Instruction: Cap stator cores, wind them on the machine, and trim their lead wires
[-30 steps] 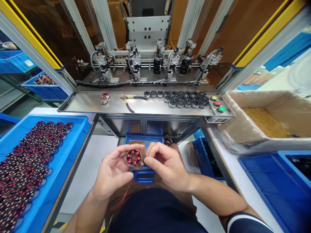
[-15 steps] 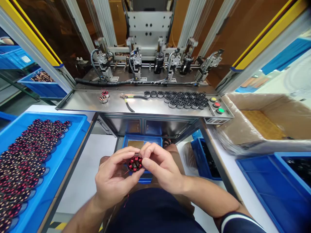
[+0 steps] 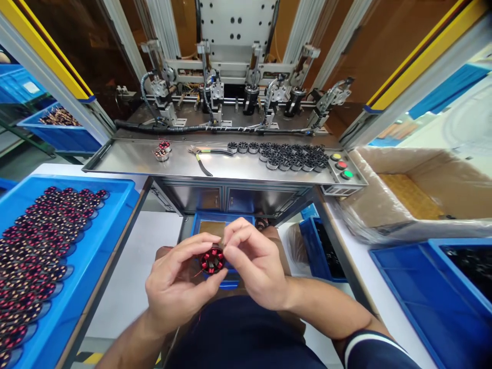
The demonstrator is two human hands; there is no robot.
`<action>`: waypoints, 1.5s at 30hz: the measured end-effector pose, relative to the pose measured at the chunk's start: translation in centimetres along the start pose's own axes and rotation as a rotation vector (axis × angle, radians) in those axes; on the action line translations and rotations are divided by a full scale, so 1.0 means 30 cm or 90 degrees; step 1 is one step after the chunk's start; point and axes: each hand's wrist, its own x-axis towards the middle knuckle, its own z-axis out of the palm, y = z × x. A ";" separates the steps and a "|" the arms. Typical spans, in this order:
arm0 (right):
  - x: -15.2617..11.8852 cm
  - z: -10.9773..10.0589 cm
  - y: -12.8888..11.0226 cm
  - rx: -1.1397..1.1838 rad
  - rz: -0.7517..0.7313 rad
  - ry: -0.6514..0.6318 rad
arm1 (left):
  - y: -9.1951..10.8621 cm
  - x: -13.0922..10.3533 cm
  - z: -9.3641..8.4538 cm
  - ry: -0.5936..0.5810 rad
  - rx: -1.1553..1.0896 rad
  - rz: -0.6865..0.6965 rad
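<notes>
Head view: curled left hand point(image 3: 179, 279) holds a red-wound ring point(image 3: 212, 260), right hand point(image 3: 254, 264) nearly pinched at its right, hold unclear.

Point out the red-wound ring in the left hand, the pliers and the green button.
Red-wound ring point(image 3: 205, 264), head view: on its windings.
Pliers point(image 3: 205, 151), head view: on the yellow part of one handle.
Green button point(image 3: 347, 175), head view: on its cap.

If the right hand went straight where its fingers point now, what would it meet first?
Probably the red-wired ring in the left hand; its edge looks close, though depth is unclear.
</notes>
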 end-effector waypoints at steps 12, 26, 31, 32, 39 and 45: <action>-0.029 -0.003 0.038 0.150 0.093 -0.014 | 0.021 0.030 -0.014 0.048 -0.107 -0.100; 0.004 -0.016 -0.023 -0.013 -0.046 -0.008 | 0.044 0.037 -0.009 0.022 -0.074 -0.065; 0.012 -0.036 -0.037 -0.062 -0.103 -0.013 | 0.042 0.032 -0.014 0.024 -0.059 -0.074; 0.014 -0.042 -0.036 -0.065 -0.113 -0.032 | 0.041 0.030 -0.017 0.022 -0.061 -0.084; 0.048 -0.054 -0.030 -0.134 -0.214 -0.104 | 0.055 0.048 -0.016 -0.005 -0.120 -0.113; 0.004 -0.013 -0.042 -0.177 -0.233 -0.032 | 0.064 0.049 -0.002 0.045 -0.078 -0.067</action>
